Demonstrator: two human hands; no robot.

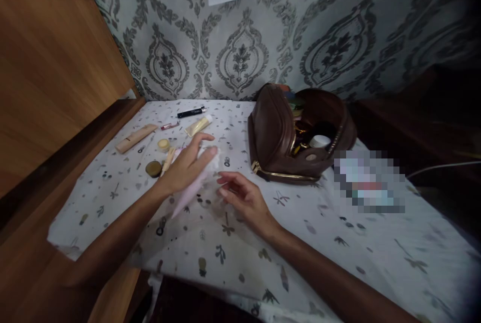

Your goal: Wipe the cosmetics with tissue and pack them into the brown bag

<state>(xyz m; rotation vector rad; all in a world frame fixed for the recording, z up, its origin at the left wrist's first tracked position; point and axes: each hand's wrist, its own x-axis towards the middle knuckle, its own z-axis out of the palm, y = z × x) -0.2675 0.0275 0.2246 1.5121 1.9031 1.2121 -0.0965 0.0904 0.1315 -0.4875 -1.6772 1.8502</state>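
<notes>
My left hand (186, 166) is over the table, its thumb lying across the white frilled end of a pale pink, tapering thing (190, 193). The pink thing is blurred and its kind is unclear; the palm hides part of it. Just to the right, my right hand (248, 201) has loosely curled fingers, apart, with nothing visible between them. Close to the left hand lie a cream-coloured clip-like piece (168, 160), a small round pot (164, 144) and a round olive-brown compact (154, 168).
A brown zip bag (272, 127) stands open at right, holding a white-lidded jar (320, 141) and other items. Farther back lie a beige tube (136, 138), a yellowish tube (198, 126), a black pen-like tube (191, 112) and a small reddish tube (170, 126). Wooden furniture (56, 62) borders the left.
</notes>
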